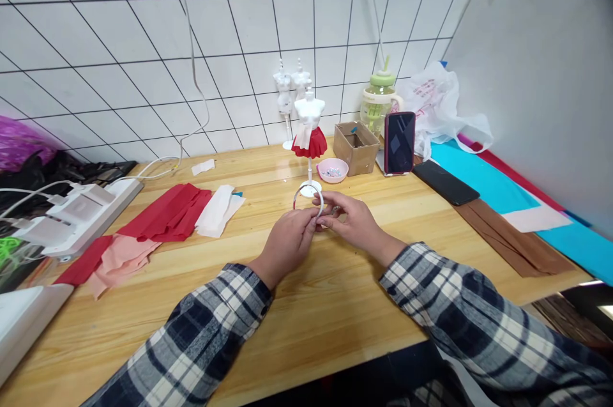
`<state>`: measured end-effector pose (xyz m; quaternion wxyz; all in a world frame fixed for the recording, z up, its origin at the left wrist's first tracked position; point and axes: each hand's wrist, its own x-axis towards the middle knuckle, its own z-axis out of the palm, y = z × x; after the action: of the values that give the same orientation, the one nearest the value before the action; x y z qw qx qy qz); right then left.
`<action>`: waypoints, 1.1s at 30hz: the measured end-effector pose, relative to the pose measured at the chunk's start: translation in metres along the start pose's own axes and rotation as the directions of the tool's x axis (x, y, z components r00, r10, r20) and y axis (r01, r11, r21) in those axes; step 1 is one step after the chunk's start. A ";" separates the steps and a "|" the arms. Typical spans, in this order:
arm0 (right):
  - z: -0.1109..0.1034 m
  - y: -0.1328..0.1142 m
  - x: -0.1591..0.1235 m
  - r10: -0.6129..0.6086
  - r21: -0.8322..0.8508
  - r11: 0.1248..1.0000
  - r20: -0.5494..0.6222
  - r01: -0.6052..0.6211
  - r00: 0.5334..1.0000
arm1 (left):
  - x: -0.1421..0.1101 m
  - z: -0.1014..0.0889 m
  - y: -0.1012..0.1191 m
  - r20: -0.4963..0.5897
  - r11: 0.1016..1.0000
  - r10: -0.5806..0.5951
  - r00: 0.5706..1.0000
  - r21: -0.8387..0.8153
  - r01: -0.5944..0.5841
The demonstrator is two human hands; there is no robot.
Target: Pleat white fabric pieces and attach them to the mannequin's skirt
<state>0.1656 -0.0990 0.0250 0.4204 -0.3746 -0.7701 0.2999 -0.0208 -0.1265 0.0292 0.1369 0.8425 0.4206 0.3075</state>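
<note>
Above the middle of the table, my left hand (288, 242) is closed on a thin white ring (320, 201) that looks like a narrow roll of tape. From the other side, the fingers of my right hand (353, 220) pinch the same roll at its right edge, and the fingertips of both hands meet there. Just behind stands a small white dress form (310, 110) wearing a red pleated skirt (317, 142) with a pale cloth piece (302, 137) at its front. A pink bowl (332, 170) of small shiny bits sits beside its stand.
Red cloth (165, 212), white cloth (219, 210) and pink cloth (123, 259) lie left, near a power strip (90, 218). Behind are a cardboard box (357, 150), a propped phone (399, 142) and a green-lidded jug (378, 103). A black phone (445, 182) and brown fabric (512, 238) lie right.
</note>
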 end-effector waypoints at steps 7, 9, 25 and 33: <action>-0.001 0.001 -0.002 -0.116 -0.060 0.992 -0.132 0.108 0.985 | 0.000 -0.004 0.005 0.015 0.998 -0.021 1.000 0.065 0.020; -0.001 0.001 -0.002 -0.136 -0.080 0.989 -0.138 0.126 0.981 | 0.000 -0.005 0.006 0.018 0.996 -0.021 1.000 0.085 0.020; -0.001 -0.002 -0.003 0.032 -0.020 0.999 -0.048 -0.033 0.998 | -0.005 -0.002 -0.004 0.037 0.982 -0.048 0.998 0.186 0.040; -0.002 -0.002 -0.002 0.017 -0.038 0.999 -0.031 -0.018 0.999 | -0.006 -0.002 -0.004 0.025 0.980 -0.047 0.999 0.194 0.041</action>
<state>0.1670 -0.1013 0.0268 0.4222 -0.3940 -0.7658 0.2829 -0.0273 -0.1282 0.0264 0.0672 0.8467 0.4651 0.2494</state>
